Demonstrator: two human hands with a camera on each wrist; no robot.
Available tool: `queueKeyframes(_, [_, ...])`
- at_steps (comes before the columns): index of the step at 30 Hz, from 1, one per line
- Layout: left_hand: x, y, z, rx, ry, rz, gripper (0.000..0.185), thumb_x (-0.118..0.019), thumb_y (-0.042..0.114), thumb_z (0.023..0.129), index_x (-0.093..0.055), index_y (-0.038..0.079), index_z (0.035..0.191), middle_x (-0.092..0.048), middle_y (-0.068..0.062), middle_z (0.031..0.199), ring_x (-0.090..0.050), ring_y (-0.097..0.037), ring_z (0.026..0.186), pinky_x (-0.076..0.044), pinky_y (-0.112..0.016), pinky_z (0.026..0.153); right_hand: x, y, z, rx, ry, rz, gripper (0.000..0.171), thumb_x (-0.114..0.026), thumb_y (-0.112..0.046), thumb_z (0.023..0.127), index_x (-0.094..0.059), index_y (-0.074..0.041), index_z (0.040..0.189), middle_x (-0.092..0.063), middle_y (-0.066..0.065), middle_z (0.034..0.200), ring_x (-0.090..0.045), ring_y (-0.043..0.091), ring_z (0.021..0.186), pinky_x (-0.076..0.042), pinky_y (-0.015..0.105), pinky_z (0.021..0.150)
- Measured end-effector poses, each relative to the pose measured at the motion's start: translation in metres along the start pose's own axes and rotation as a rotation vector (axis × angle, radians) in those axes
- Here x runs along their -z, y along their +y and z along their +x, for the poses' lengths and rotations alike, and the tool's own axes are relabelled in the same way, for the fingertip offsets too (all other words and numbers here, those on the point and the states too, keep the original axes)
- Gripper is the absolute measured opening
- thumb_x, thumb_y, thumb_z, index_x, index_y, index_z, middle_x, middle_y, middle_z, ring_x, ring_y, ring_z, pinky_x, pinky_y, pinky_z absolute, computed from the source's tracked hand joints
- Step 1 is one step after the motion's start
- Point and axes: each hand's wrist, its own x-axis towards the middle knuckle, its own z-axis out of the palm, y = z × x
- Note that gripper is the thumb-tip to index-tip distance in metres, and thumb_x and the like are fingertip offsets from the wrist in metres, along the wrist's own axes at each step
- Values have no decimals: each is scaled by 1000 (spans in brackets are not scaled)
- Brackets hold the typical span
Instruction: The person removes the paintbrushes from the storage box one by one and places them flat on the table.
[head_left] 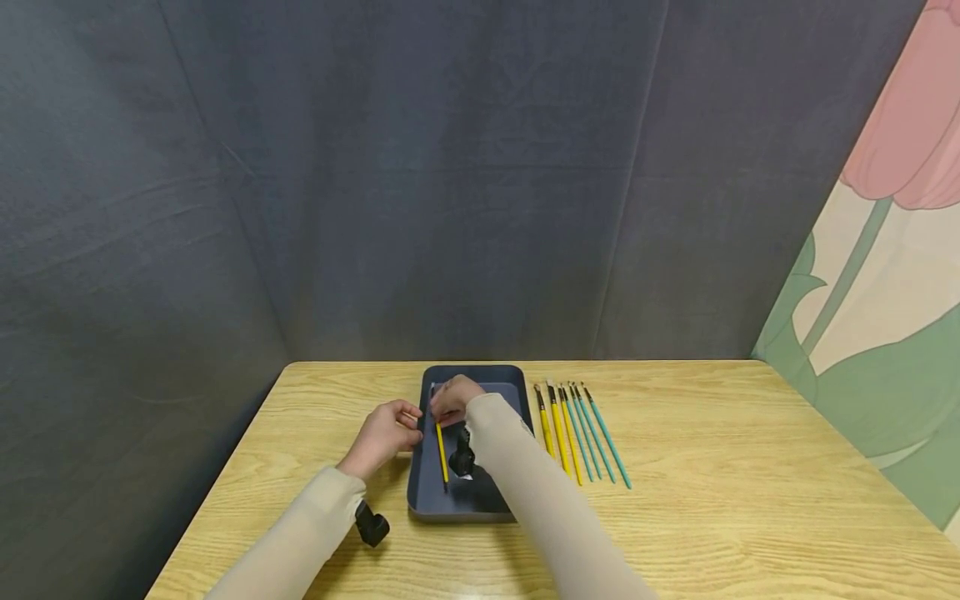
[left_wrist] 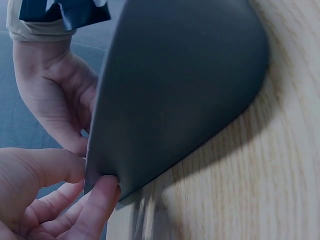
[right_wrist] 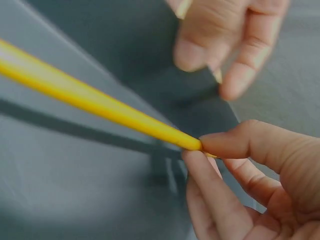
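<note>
A dark grey tray (head_left: 468, 510) stands on the wooden table. Over its left side my right hand (head_left: 453, 398) pinches a paintbrush with a yellow handle (head_left: 441, 450) between thumb and fingers; the brush lies lengthwise along the tray's left part. In the right wrist view the yellow handle (right_wrist: 100, 102) runs to the fingertips (right_wrist: 215, 145). At the tray's left rim is my left hand (head_left: 386, 433). Its thumb and a finger straddle the tray wall (left_wrist: 175, 85) in the left wrist view, pinching the edge. The right fingers hide part of the brush.
Right of the tray, several paintbrushes lie side by side: yellow-handled brushes (head_left: 557, 421) nearer the tray, teal-handled brushes (head_left: 609, 437) farther right. Their bristles point away from me. A dark cloth (head_left: 450, 183) hangs behind the table (head_left: 750, 467).
</note>
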Motion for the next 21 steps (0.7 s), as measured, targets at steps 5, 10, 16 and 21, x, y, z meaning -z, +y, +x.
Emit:
queueKeyframes(5, [-1, 0, 0, -3, 7, -5, 32, -67, -8, 77, -63, -4, 108, -62, -14, 90, -61, -16, 68, -60, -32, 62, 17, -5, -3, 6, -23, 43, 26, -64, 16, 78, -66, 7, 103, -60, 8, 75, -59, 17, 66, -61, 34, 74])
queueKeyframes(10, [0, 0, -1, -6, 7, -10, 32, -67, -8, 77, -64, -4, 108, -62, -15, 92, -61, -17, 70, -59, -32, 63, 35, -14, -10, 24, -70, 33, 30, -64, 9, 83, -63, 7, 113, -67, 12, 92, -62, 15, 71, -60, 34, 81])
queueKeyframes(16, [1, -1, -2, -14, 10, -6, 32, -67, -9, 77, -64, -5, 108, -62, -16, 92, -61, -17, 70, -59, -32, 63, 57, -22, -17, 77, -132, 85, 32, -62, 9, 84, -62, 4, 116, -65, 14, 102, -64, 16, 76, -54, 41, 95])
queueKeyframes(21, [1, 0, -2, -18, 12, -5, 32, -67, -9, 77, -64, -5, 108, -61, -14, 91, -61, -17, 71, -59, -32, 63, 79, -20, -25, 127, -152, 106, 32, -61, 6, 87, -61, 0, 118, -63, 12, 97, -66, 17, 82, -51, 43, 99])
